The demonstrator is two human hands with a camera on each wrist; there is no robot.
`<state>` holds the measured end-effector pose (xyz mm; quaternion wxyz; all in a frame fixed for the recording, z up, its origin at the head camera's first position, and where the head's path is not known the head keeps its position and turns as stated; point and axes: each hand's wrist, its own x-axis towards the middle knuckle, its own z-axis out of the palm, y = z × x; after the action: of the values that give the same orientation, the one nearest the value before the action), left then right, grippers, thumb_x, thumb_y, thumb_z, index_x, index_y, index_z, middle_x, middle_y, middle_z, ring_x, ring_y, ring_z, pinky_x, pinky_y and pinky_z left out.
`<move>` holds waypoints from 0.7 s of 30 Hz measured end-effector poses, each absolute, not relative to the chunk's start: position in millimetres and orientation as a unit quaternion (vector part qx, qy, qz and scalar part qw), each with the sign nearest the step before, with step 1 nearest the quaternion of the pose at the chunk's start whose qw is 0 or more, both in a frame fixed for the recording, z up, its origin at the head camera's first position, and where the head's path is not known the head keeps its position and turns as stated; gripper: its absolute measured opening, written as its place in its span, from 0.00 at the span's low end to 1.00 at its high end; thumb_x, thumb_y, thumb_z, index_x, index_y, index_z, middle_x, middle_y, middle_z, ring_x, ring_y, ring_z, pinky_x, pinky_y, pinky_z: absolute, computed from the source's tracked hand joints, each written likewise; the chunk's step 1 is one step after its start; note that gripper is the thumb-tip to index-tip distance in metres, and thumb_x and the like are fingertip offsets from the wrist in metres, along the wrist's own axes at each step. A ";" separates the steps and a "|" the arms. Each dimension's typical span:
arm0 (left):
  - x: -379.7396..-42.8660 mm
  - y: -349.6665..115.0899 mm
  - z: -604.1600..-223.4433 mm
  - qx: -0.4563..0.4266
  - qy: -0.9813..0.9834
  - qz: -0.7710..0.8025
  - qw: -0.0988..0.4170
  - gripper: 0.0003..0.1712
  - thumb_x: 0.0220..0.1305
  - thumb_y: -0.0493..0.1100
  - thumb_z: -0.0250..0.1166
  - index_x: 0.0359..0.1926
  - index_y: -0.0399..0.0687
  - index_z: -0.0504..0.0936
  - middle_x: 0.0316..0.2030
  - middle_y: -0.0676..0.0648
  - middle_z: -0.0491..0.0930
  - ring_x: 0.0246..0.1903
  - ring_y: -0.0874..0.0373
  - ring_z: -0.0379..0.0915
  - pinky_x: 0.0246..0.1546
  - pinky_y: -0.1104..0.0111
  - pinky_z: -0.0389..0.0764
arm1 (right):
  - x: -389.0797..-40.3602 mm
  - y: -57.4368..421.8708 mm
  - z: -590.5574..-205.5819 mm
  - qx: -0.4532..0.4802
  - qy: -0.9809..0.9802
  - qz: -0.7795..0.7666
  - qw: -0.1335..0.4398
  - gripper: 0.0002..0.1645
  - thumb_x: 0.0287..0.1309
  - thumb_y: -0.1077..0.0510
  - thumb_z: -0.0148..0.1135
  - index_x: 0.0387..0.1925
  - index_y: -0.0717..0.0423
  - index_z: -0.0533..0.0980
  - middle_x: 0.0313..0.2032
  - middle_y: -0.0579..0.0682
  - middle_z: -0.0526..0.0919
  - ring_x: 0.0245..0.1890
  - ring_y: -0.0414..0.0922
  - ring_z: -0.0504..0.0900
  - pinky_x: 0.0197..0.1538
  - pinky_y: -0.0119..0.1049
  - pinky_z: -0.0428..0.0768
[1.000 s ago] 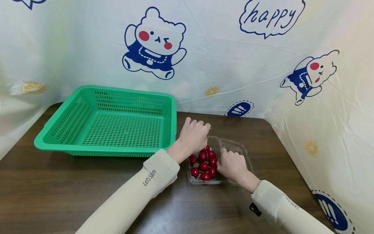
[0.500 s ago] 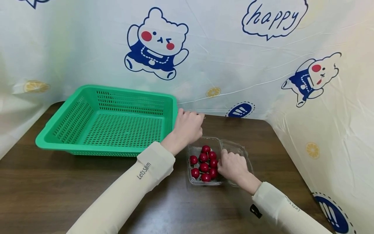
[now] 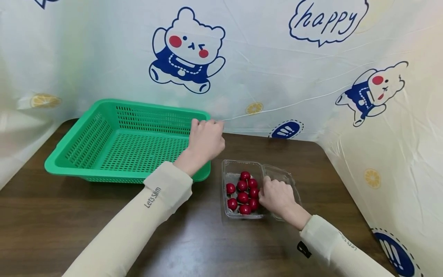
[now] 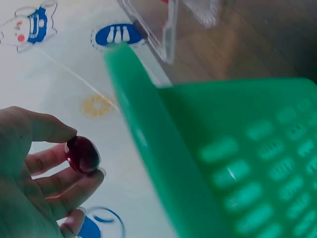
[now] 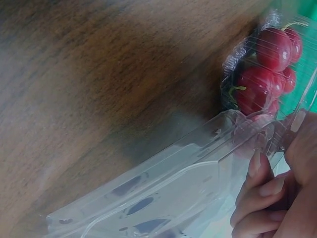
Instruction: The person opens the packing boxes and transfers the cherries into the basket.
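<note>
My left hand (image 3: 206, 140) overlaps the right wall of the green basket (image 3: 104, 175) in the head view. Between its thumb and fingers it pinches a dark red cherry (image 4: 83, 155), seen beside the basket's rim in the left wrist view. My right hand (image 3: 278, 196) grips the clear plastic clamshell box (image 3: 231, 177) where the box and its opened lid (image 3: 288, 179) join. Several red cherries (image 3: 243, 197) lie in the box, some with green stems in the right wrist view. In the head view the left fingertips and their cherry are hidden behind the hand.
The basket stands at the back left of the brown wooden table (image 3: 86, 227), its slotted floor bare. A pale printed curtain (image 3: 256, 73) hangs behind and on the right. A small black clip (image 3: 304, 249) shows by the right sleeve.
My left hand has moved left and away from me, from over the clamshell box to the basket's right rim, with the cherry. The right hand keeps its place on the box.
</note>
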<state>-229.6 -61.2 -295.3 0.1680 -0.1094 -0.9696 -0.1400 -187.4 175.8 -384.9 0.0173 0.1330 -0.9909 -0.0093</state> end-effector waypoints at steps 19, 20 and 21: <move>-226.7 -141.9 -310.3 -0.027 -0.973 -0.178 0.148 0.11 0.58 0.32 0.50 0.37 0.37 0.79 0.32 0.35 0.82 0.32 0.36 0.75 0.45 0.41 0.70 | -186.7 174.1 -383.6 0.138 -0.990 -0.012 0.019 0.12 0.55 0.55 0.56 0.21 0.58 0.69 0.12 0.54 0.75 0.10 0.50 0.72 0.10 0.42 0.69; -226.0 -146.6 -312.0 -0.021 -0.974 -0.177 0.142 0.12 0.57 0.31 0.49 0.37 0.37 0.79 0.32 0.35 0.82 0.32 0.36 0.75 0.45 0.40 0.70 | -186.7 174.0 -383.6 0.138 -0.990 -0.012 0.019 0.12 0.55 0.55 0.56 0.21 0.58 0.69 0.12 0.54 0.75 0.10 0.50 0.72 0.10 0.42 0.69; -225.3 -151.4 -313.9 -0.017 -0.975 -0.175 0.136 0.13 0.57 0.31 0.49 0.38 0.37 0.79 0.33 0.34 0.82 0.33 0.35 0.75 0.45 0.40 0.70 | -186.7 174.0 -383.7 0.139 -0.990 -0.013 0.020 0.12 0.55 0.55 0.56 0.21 0.58 0.69 0.12 0.54 0.75 0.10 0.50 0.72 0.10 0.42 0.69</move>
<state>-225.3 -151.4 -313.9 0.1356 -0.0168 -0.9750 -0.1753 -186.7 174.0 -383.7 0.0198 0.1387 -0.9900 -0.0133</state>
